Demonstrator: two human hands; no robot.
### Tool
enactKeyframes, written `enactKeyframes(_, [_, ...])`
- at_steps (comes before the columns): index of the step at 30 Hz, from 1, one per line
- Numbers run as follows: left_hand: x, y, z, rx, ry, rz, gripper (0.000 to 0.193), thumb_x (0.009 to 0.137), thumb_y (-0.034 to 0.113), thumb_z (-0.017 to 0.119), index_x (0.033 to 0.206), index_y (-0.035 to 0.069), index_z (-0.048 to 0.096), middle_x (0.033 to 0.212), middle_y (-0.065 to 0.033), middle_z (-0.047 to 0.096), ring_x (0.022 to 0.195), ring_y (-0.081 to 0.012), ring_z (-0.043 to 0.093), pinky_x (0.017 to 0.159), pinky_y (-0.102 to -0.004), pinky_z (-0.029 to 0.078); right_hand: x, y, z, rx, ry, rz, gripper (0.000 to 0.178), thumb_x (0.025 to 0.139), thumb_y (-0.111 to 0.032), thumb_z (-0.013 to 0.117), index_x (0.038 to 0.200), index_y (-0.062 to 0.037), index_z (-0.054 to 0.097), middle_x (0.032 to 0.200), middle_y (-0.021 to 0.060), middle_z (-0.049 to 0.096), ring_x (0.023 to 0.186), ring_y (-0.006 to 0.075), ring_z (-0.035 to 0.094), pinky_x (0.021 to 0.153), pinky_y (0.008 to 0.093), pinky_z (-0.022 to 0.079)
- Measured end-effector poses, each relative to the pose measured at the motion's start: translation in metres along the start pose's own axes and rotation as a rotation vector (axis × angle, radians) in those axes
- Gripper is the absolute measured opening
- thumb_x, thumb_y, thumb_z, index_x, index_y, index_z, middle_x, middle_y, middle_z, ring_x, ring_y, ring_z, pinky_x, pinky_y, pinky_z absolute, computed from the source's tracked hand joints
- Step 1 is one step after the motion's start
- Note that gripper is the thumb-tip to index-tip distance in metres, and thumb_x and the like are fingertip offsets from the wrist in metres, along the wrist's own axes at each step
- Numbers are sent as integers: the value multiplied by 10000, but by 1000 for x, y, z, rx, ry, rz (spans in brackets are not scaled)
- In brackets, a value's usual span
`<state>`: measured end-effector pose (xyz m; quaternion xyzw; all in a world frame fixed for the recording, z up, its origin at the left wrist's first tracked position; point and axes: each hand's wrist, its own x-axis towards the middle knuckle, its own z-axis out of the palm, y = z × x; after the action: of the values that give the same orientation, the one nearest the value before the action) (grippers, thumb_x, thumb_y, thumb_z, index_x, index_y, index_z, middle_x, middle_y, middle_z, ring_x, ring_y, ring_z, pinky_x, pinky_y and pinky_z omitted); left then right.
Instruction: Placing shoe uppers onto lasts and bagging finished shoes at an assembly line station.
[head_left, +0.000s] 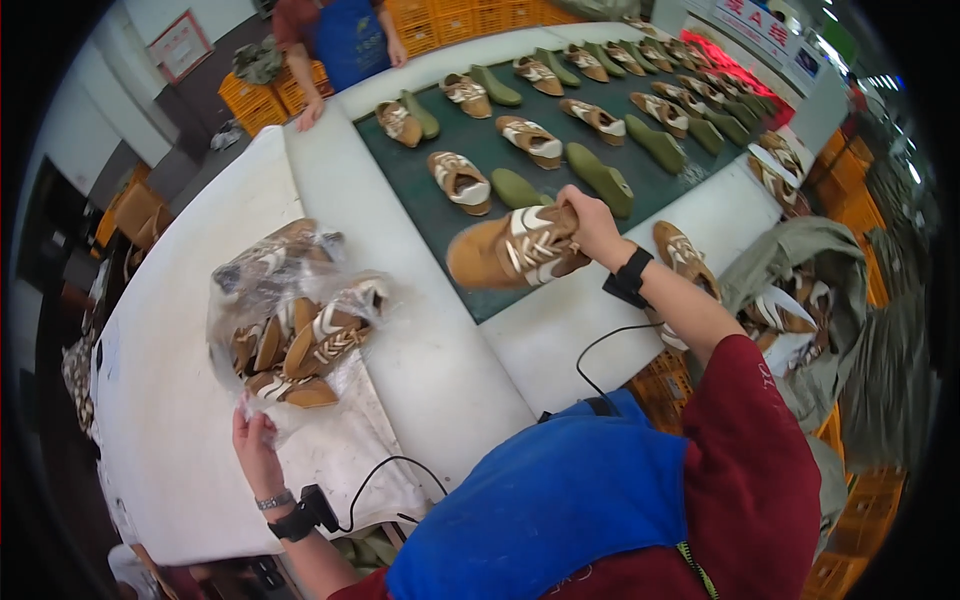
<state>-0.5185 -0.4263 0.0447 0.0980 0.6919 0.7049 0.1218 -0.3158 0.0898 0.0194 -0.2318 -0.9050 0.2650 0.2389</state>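
My right hand [592, 228] grips a tan sneaker [505, 248] with white stripes and laces by its heel end, its toe pointing left. The sneaker is held up over the near edge of a dark green conveyor belt [425, 185]. My left hand [257, 440] is closed on the lower edge of a clear plastic bag [352, 372] on the white table. Inside and at the mouth of that bag lie several more tan and white sneakers [325, 340]. On the belt, just beyond the held sneaker, is a green shoe last [600, 178].
Rows of sneakers [530, 140] and green lasts run along the belt. A single sneaker [683, 255] rests on the white ledge at right, near a grey-green sack [855, 260] holding more shoes. Orange crates [868, 520] stand at right. Across the table is another person [350, 45] in a blue apron.
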Motion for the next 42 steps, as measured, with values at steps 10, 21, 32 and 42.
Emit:
enactKeyframes(10, [10, 16, 9, 2, 124, 99, 440, 832, 75, 517, 1251, -12, 419, 723, -1, 529, 666, -74, 473, 653, -202, 392, 40, -223, 212, 450, -1431, 158, 144, 780, -93, 542, 882, 3, 577, 778, 52, 602, 640, 165, 529, 521, 328, 445])
enactKeyframes(21, [23, 12, 15, -19, 150, 114, 573, 815, -32, 484, 1351, 36, 294, 1040, -84, 574, 990, -129, 506, 884, -242, 383, 104, -300, 360, 1087, -522, 691, 319, 746, 6, 469, 1062, 44, 488, 1020, 217, 550, 767, 296, 617, 529, 384, 505])
enactKeyframes(32, [106, -30, 58, 82, 0, 76, 761, 769, 30, 592, 1393, 71, 159, 1307, -179, 373, 1220, -241, 359, 990, -329, 297, 169, -284, 356, 634, -703, -164, 789, 736, -418, 638, 1320, 0, 311, 879, 168, 598, 771, 162, 581, 654, 290, 482])
enactKeyframes(42, [95, -10, 147, 288, -266, 292, 652, 807, 40, 557, 1373, 72, 235, 1329, -176, 346, 1214, -266, 359, 971, -374, 322, 37, -67, -21, 254, -688, -271, 387, 819, -244, 555, 1133, -19, 528, 937, 134, 633, 796, 244, 603, 721, 332, 476])
